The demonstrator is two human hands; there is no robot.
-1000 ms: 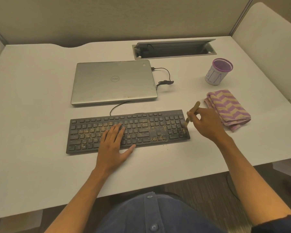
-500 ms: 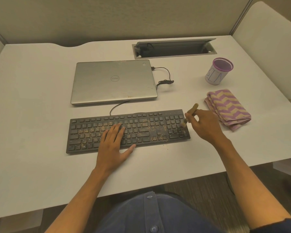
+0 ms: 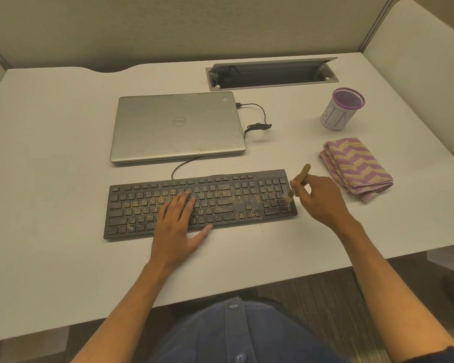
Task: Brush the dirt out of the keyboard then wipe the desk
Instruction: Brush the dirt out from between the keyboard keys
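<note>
A black keyboard (image 3: 220,195) lies on the white desk (image 3: 50,179), speckled with brown dirt across its middle and right keys. My left hand (image 3: 177,226) rests flat on the keys left of centre, fingers straight. My right hand (image 3: 323,203) grips a small wooden-handled brush (image 3: 299,179) at the keyboard's right end, bristles down on the number pad's right edge. A folded purple and tan zigzag cloth (image 3: 357,169) lies to the right of that hand.
A closed silver laptop (image 3: 177,127) sits behind the keyboard with a black cable (image 3: 257,121) at its right. A purple-rimmed cup (image 3: 341,110) stands at the back right. An open cable tray (image 3: 270,73) is set into the desk's rear. A few crumbs (image 3: 260,226) lie before the keyboard.
My right hand has shifted the brush in small strokes at the number pad's right edge. The left hand and keyboard have stayed put.
</note>
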